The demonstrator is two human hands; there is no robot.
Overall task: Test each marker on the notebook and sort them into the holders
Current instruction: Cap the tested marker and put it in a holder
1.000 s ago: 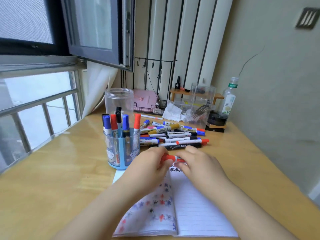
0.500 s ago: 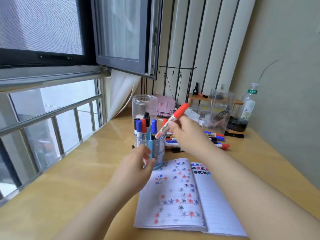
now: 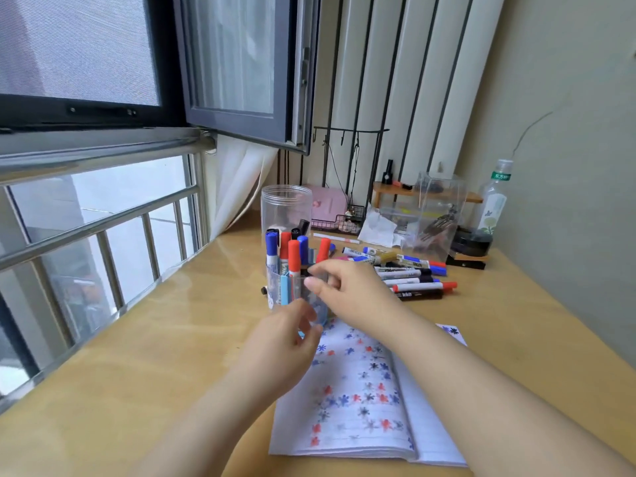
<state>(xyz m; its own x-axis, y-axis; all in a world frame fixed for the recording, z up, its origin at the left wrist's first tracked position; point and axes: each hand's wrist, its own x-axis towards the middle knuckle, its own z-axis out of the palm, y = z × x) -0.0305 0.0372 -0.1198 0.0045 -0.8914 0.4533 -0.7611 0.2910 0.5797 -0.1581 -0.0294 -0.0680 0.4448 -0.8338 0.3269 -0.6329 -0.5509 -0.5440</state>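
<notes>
A clear holder with blue trim point(image 3: 287, 292) stands on the wooden desk, filled with several upright red, blue and black markers; a red-capped marker point(image 3: 293, 256) stands at its front. My right hand point(image 3: 347, 294) hovers just right of the holder's rim, fingers loosely curled and holding nothing. Lower down, my left hand point(image 3: 285, 342) sits by the holder's base with relaxed fingers; whether it touches the holder is unclear. A tall clear jar point(image 3: 285, 208) stands behind with a black marker inside. The open notebook point(image 3: 361, 401) shows red, blue and black star marks. Several loose markers point(image 3: 409, 273) lie beyond my right hand.
An open window sash point(image 3: 247, 63) hangs over the desk's far left, with railings point(image 3: 103, 228) along the left edge. At the back stand a pink box point(image 3: 327, 203), crumpled tissue point(image 3: 378, 225), a clear acrylic box point(image 3: 438, 215), a water bottle point(image 3: 495, 204) and a small wooden shelf point(image 3: 389, 189).
The red marker that my right hand held above the holder now stands in it. My right hand has let go and dropped beside the rim. My left hand stays by the holder's base.
</notes>
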